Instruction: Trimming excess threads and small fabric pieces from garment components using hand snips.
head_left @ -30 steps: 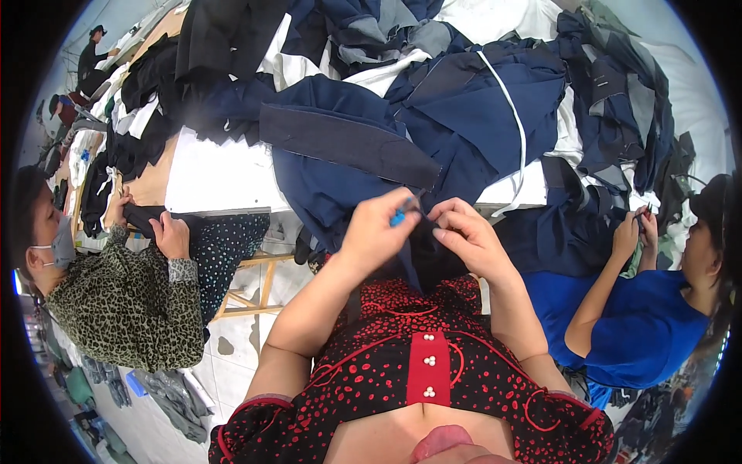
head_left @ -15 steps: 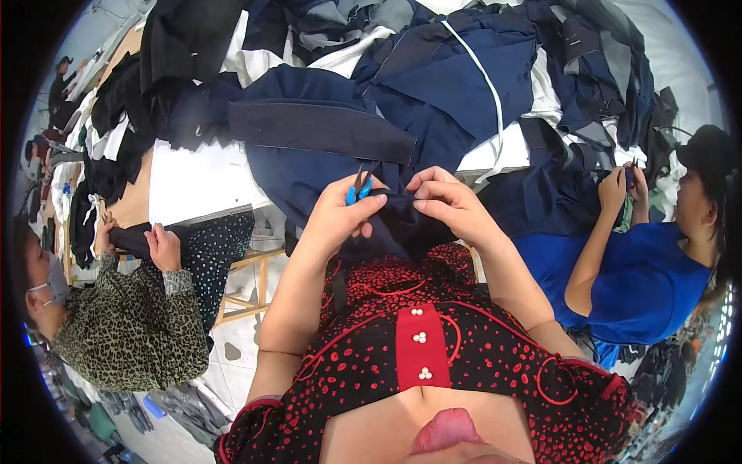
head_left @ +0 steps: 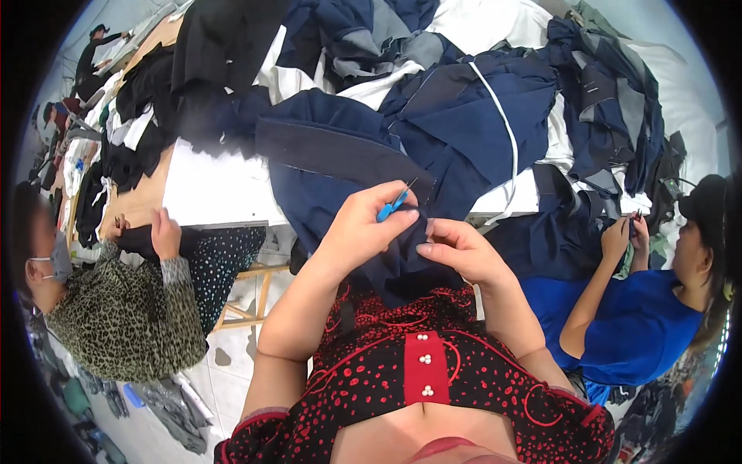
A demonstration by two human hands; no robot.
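Note:
My left hand (head_left: 359, 224) is closed, with small blue-handled thread snips (head_left: 393, 206) in it, their thin dark tips pointing up and to the right. Its thumb and fingers also press on the edge of a navy garment (head_left: 309, 189). Close by on the right, my right hand (head_left: 464, 249) pinches the same navy cloth between thumb and fingertips. The cloth hangs below both hands toward my lap, and its far part, with a darker band (head_left: 332, 147), lies over the table edge. Any thread at my fingertips is too small to make out.
Heaped navy and white cloth covers the table, with a white strip (head_left: 502, 116) across it. A white table surface (head_left: 216, 182) shows on the left. Co-workers in a patterned top (head_left: 116, 325) and a blue top (head_left: 634, 317) sit on either side, handling dark cloth.
The snips have swung from upright to leaning right, and their blades look closer together. My hands have lowered slightly, still holding the cloth. The whole view has shifted a little.

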